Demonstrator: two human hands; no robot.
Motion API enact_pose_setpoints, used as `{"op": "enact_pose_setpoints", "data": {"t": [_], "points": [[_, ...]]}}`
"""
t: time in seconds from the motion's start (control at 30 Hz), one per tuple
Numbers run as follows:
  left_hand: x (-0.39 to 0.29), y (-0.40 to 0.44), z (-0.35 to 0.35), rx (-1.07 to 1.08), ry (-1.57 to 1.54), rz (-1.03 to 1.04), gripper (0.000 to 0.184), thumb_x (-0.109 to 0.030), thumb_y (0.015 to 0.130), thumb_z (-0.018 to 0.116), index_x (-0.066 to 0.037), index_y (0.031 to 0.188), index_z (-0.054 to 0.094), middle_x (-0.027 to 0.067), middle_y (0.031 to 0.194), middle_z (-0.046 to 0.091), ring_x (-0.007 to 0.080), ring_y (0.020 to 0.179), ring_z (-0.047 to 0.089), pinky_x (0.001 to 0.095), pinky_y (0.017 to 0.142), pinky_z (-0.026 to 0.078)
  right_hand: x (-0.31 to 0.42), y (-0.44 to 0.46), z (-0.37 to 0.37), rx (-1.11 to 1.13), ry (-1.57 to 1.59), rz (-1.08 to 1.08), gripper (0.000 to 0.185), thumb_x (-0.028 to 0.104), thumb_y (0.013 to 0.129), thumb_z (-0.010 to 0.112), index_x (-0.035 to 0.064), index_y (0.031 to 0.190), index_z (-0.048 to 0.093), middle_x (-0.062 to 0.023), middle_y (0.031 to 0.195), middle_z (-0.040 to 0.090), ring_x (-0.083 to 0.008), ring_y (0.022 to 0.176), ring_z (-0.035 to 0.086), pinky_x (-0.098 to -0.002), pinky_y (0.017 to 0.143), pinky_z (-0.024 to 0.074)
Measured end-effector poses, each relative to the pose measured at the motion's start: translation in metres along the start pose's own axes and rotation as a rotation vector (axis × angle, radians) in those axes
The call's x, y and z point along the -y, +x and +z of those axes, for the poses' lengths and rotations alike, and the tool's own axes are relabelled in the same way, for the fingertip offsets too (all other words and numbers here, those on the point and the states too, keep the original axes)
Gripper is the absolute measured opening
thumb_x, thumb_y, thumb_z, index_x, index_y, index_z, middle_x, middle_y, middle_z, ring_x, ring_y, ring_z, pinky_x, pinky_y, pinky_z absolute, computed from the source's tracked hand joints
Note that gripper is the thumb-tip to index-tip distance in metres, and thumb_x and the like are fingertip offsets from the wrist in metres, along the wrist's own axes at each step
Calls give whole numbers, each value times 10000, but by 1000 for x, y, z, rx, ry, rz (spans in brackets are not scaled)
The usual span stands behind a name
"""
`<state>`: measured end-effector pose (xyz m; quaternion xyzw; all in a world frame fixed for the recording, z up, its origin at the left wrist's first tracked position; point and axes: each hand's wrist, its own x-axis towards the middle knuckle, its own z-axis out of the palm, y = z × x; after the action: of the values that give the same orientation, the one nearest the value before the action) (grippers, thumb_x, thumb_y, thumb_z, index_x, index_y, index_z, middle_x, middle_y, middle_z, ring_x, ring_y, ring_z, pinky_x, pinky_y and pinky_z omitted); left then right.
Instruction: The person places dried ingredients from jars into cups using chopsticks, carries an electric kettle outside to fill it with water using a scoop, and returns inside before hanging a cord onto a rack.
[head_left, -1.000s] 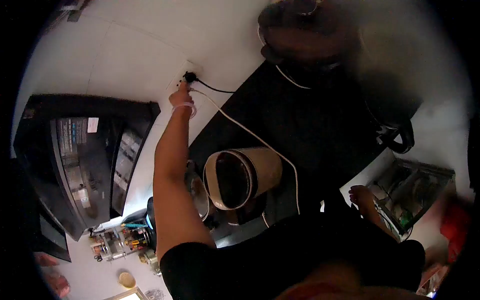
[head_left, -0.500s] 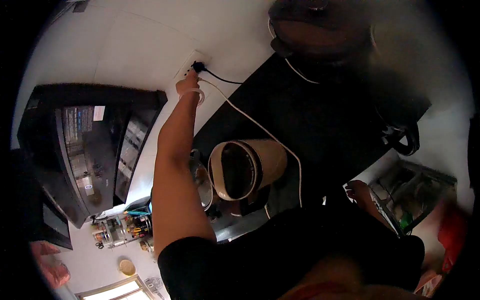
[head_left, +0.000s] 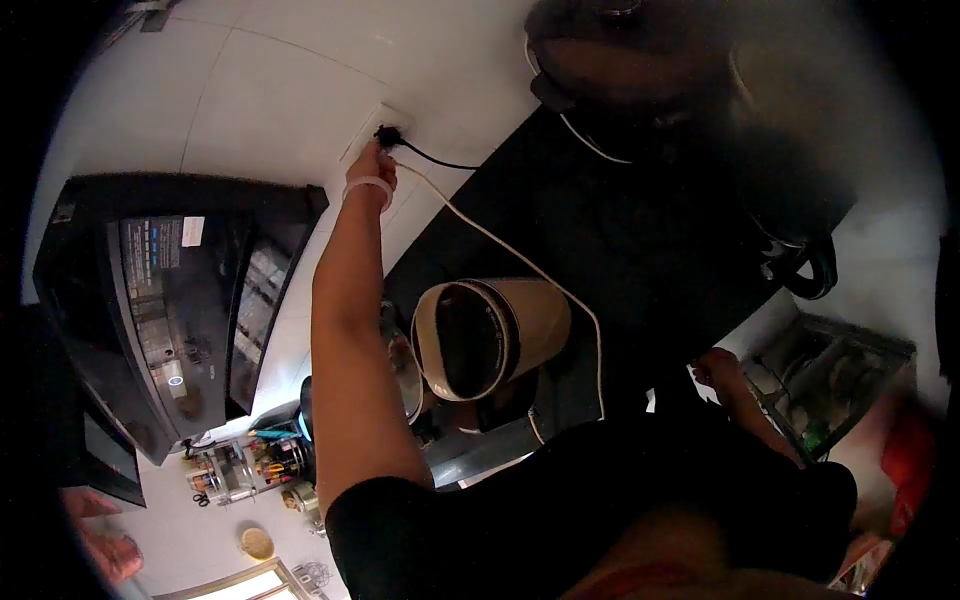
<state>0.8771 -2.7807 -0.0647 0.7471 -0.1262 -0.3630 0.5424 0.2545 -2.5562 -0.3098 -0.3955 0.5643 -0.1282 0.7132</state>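
Observation:
Stretched far out to the wall socket (head_left: 371,130), my left hand (head_left: 376,165) has its fingers closed at the end of the white cord (head_left: 480,228), right beside a black plug (head_left: 388,135). What sits between the fingertips is too small to make out. A ring-shaped bracelet circles the wrist. The white cord runs over the black counter (head_left: 650,260) past a beige appliance (head_left: 535,325) with a dark oval opening. My right hand (head_left: 716,368) is low by the counter's front edge with its fingers curled; anything inside them is hidden.
A black range hood (head_left: 180,190) is on the left wall. A large dark cooker (head_left: 630,65) stands at the back, and a black-handled kettle (head_left: 815,270) at the right. Below it is a rack (head_left: 830,375). Utensil holders (head_left: 235,470) hang at lower left.
The view has shifted slightly. My left hand stays at the socket, its fingers now slightly lower beside the black plug. My right hand's fingers have curled in more.

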Motion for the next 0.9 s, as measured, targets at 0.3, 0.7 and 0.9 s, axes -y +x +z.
{"op": "enact_pose_setpoints", "data": {"t": [0.3, 0.7, 0.9], "points": [[22, 21, -17, -89, 351, 304, 320, -280, 720, 645, 12, 778, 527, 106, 676, 547, 192, 503, 495, 305, 413, 373, -42, 19, -20, 37, -314, -509, 157, 77, 721, 617, 33, 872, 623, -135, 867, 590, -269, 737, 586, -336, 637, 485], [64, -1, -101, 285, 1164, 376, 305, -274, 817, 599, -26, 982, 538, 147, 777, 575, 231, 632, 572, 341, 546, 493, -45, 39, -9, 86, 276, 178, 203, 151, 819, 537, 62, 1001, 536, -103, 890, 611, -212, 791, 612, -332, 662, 505], [85, -72, -114, 106, 160, -202, 441, -233, 864, 530, -19, 1238, 438, 167, 1131, 537, 256, 1023, 554, 337, 829, 469, -23, -1, -50, 152, -151, -221, 126, 110, 820, 543, 41, 926, 548, -72, 811, 589, -171, 762, 583, -291, 655, 475]]}}
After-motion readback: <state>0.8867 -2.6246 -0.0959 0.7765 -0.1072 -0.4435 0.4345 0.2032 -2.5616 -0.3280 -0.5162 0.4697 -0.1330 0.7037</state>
